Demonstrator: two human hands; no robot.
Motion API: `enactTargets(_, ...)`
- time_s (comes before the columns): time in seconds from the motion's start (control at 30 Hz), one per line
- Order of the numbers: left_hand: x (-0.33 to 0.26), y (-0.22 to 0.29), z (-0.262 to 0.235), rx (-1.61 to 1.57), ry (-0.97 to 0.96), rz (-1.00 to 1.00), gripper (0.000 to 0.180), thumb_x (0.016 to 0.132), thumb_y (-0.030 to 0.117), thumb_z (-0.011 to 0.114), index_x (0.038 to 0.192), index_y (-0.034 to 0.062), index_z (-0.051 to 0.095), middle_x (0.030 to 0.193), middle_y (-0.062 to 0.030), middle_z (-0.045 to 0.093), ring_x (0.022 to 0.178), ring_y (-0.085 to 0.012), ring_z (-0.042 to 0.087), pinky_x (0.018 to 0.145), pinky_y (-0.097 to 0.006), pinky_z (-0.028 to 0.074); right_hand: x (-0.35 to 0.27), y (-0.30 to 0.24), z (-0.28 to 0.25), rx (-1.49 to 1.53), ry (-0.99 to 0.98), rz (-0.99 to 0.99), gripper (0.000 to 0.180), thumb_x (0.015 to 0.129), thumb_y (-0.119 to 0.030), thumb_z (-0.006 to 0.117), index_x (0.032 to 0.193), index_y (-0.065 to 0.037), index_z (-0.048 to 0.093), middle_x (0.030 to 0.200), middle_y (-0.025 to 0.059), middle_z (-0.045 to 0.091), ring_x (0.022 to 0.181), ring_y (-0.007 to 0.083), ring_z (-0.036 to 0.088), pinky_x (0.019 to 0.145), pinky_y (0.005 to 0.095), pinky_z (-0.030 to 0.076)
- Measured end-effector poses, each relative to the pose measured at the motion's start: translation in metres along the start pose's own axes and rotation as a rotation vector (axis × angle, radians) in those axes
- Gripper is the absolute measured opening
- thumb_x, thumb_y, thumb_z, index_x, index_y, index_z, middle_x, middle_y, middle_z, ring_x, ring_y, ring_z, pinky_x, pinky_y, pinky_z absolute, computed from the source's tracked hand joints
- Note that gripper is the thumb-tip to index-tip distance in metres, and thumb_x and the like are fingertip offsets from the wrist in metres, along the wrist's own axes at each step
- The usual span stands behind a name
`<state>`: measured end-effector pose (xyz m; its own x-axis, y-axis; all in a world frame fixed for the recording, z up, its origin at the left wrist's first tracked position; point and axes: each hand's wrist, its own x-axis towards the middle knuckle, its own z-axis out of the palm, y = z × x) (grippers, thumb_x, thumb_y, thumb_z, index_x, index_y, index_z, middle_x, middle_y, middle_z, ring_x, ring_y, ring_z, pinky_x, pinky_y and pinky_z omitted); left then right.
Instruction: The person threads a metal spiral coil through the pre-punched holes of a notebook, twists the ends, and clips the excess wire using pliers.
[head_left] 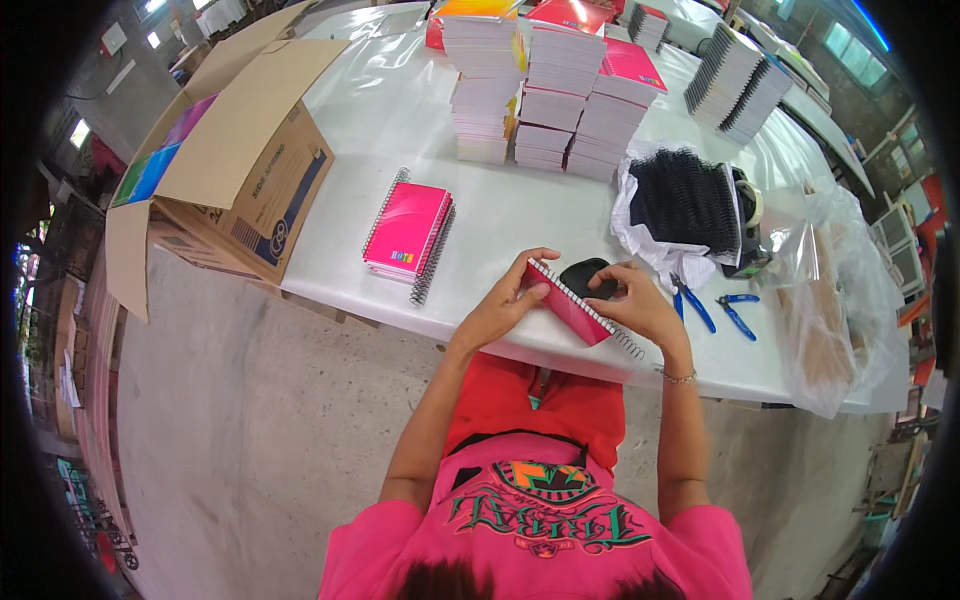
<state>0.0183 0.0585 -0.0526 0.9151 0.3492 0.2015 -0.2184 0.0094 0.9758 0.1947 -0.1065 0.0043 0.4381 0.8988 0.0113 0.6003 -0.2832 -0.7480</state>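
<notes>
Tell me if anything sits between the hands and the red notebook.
Nothing visible does: the left hand and right hand already grip the red notebook with its wire spiral binding.

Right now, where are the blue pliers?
The blue pliers lie on the white table, just right of the right hand, below the bag of black coils.
</notes>
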Motion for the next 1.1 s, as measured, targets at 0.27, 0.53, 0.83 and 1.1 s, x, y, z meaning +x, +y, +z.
enactTargets(0.27, -0.001, 0.002, 0.003, -0.066, 0.050, -0.075, 0.030, 0.100, 0.011, 0.052, 0.129, 0.0051, 0.049, 0.109, -0.0031, 0.054, 0.098, -0.0109, 0.051, 0.093, -0.026, 0.041, 0.011, -0.005, -0.008, 0.027, 0.150, -0.019, 0.047, 0.077, -0.030, 0.082, 0.114, -0.005, 0.066, 0.111, 0.0100, 0.060, 0.096, 0.0176, 0.055, 0.084, 0.0292, 0.044)
enactTargets(0.53, -0.013, 0.028, 0.029, 0.045, 0.228, -0.017, 0.015, 0.099, 0.011, 0.054, 0.111, 0.0021, 0.054, 0.102, -0.0064, 0.059, 0.098, -0.0133, 0.054, 0.090, -0.028, 0.043, -0.009, -0.059, -0.015, 0.096, 0.081, -0.295, 0.047, 0.078, -0.016, 0.079, 0.120, -0.004, 0.061, 0.113, 0.0108, 0.062, 0.104, 0.0267, 0.058, 0.094, 0.0362, 0.045)
enactTargets(0.83, -0.024, 0.047, 0.045, 0.097, 0.232, 0.078, 0.013, 0.098, 0.008, 0.057, 0.109, 0.0043, 0.050, 0.103, -0.0038, 0.055, 0.099, -0.0103, 0.051, 0.091, -0.025, 0.041, -0.026, -0.079, 0.027, 0.354, 0.297, -0.151, 0.028, 0.077, -0.003, 0.076, 0.103, -0.002, 0.063, 0.088, 0.0083, 0.063, 0.082, 0.0208, 0.061, 0.071, 0.0313, 0.050)
enactTargets(1.1, -0.028, 0.047, 0.042, -0.080, 0.256, 0.117, 0.011, 0.098, 0.004, 0.057, 0.106, 0.0025, 0.049, 0.101, -0.0038, 0.052, 0.095, -0.0111, 0.050, 0.089, -0.026, 0.040, -0.022, -0.075, 0.032, 0.055, 0.363, -0.382, 0.014, 0.085, -0.008, 0.067, 0.097, -0.003, 0.062, 0.090, 0.0092, 0.061, 0.085, 0.0287, 0.057, 0.085, 0.0373, 0.042)
